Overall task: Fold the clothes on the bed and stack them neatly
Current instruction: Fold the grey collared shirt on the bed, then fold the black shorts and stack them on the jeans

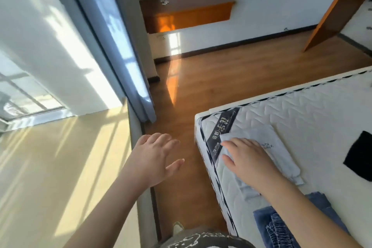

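Right hand (248,160) flat on folded pale-blue garment (281,147) (small print).

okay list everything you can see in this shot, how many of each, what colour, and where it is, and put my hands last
Folded pale blue-grey cloth garment: one, near the mattress corner, under the right hand.
Black cloth item: one, at the right edge on the mattress, partly cut off.
Blue denim garment: one, lower right on the mattress, partly under the right forearm.
White quilted mattress: one, right half, with a dark label at its corner.
Blue curtain: one, hanging at left centre.
Brown wooden wall shelf: one, on the far wall.
Wooden floor: orange-brown, centre.
Left hand: open, in the air over the floor.
Right hand: flat on the pale garment.
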{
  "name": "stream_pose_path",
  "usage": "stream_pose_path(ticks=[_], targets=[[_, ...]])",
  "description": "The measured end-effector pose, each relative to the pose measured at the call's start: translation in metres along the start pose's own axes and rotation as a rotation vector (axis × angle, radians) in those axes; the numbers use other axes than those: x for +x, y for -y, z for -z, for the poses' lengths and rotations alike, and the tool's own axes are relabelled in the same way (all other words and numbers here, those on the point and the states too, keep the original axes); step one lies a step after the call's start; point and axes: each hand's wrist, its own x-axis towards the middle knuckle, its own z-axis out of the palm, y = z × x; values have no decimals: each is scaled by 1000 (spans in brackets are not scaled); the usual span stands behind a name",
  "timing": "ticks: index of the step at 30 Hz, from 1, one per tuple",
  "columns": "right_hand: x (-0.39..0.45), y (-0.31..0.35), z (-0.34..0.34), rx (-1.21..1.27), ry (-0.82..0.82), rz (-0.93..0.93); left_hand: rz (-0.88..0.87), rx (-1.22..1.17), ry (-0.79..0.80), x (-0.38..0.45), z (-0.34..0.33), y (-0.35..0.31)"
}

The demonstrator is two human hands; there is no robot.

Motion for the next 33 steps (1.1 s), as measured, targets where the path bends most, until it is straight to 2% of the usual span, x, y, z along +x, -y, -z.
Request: stream_pose_path(ticks=[4, 7, 11, 16, 21, 27, 33], targets=[[46, 45, 8, 6, -56, 110, -9, -30, 15, -10, 6, 58], [67, 63, 8, 7, -145, 154, 38, -33, -35, -7, 11, 85], [97, 71, 3, 15, -201, 158, 145, 28, -136, 10, 11, 105], [147, 68, 2, 50, -341, 173, 144, 36, -135, 54, 1, 123], [223, 50, 2, 91, -356, 167, 125, 67, -168, 129, -12, 151], [318, 27, 33, 101, -386, 249, 130, 76, -324, 209, 5, 187], [408, 30, 58, 83, -355, 309, 177, 108, -335, 269, 25, 229]])
